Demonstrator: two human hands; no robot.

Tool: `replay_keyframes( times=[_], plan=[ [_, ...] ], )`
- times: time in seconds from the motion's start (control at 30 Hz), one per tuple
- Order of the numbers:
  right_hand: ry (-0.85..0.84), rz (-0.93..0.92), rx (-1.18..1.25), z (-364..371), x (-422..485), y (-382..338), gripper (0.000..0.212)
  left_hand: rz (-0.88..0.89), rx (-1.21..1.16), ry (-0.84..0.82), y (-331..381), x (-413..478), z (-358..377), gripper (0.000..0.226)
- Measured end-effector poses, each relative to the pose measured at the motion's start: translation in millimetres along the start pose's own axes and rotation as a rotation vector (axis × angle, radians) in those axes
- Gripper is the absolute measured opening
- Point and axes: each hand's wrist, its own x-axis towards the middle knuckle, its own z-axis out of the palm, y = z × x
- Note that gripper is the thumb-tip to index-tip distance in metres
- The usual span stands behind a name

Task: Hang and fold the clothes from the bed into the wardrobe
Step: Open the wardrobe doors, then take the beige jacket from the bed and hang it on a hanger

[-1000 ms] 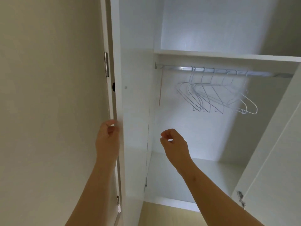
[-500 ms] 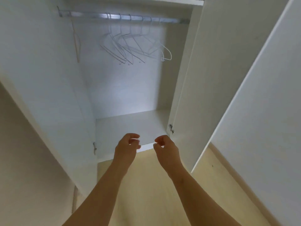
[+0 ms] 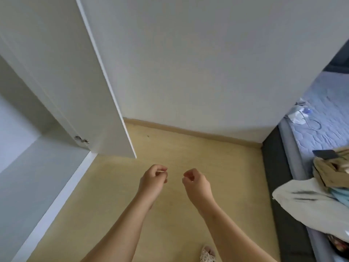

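The white wardrobe stands open at the left, its bottom shelf bare; its open door juts toward me. A pile of clothes lies on the bed at the right edge: a cream garment, a tan one and a light blue one. My left hand and my right hand hover side by side over the floor between wardrobe and bed. Both have loosely curled fingers and hold nothing. The hanger rail is out of view.
Yellowish wood floor runs between wardrobe and bed. A white wall stands ahead. A dark phone rests on the clothes pile, and a cable with small items lies on the mattress. A slipper shows at the bottom.
My view has swung right and down from the wardrobe interior toward the floor and bed. Both hands came down from the wardrobe opening and stay empty.
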Motion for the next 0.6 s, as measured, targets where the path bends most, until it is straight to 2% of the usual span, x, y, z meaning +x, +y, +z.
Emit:
replay_keyframes(
  times=[0.13,0.37,0.6],
  plan=[
    [0.146,0.135,0.086,-51.3,-22.1,49.4,0.011,0.032,0.128,-0.217,6.1,-16.9,70.2,0.017],
    [0.379,0.269,0.198,-170.0,-53.9,130.9,0.013,0.134,0.263,-0.426,34.2,-56.3,206.4,0.02],
    [0.491,0.397,0.241,-281.5,-89.5,219.4,0.01,0.123,0.295,-0.603,48.5,-113.5,346.9,0.02]
  ],
)
